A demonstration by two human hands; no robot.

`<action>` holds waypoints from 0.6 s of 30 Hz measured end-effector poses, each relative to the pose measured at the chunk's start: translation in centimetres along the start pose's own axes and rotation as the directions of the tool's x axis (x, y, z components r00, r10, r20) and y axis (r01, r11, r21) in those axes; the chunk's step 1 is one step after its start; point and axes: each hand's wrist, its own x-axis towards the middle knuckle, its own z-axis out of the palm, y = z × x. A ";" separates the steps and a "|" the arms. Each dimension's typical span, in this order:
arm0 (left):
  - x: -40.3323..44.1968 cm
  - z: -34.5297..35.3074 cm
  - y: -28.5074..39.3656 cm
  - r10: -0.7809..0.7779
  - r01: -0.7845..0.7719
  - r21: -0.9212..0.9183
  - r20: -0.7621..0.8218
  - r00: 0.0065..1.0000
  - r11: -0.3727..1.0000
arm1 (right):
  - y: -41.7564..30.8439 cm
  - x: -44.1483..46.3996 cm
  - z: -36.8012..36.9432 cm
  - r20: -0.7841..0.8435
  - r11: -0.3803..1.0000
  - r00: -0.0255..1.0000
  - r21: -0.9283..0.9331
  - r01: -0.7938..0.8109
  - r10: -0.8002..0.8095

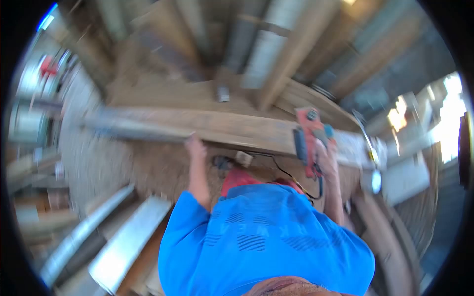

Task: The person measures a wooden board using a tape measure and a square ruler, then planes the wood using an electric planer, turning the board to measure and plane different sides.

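A long wooden beam [232, 129] lies across the view in front of me. My right hand [326, 157] is wrapped around the handle of a red electric planer [310, 133] at the right part of the beam. Its front knob faces up, and whether its sole touches the wood is hard to see. My left hand [196, 147] is at the beam's near edge, left of the middle. Blur smears its fingers, so their grip on the edge cannot be made out. A dark power cord [284, 172] runs from the planer area past my legs.
Upright boards and posts [276, 54] lean along the far side. Pale planks [129, 244] lie at the lower left. A hammer-like tool [368, 138] rests at the beam's right end. A small light block [243, 158] is on the dusty ground near my feet.
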 end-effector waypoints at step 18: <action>-21.0 21.0 -19.9 -0.193 0.184 0.085 0.125 0.973 0.979 | 19.7 -16.8 -33.2 -0.472 0.926 0.798 0.159 -0.342 0.376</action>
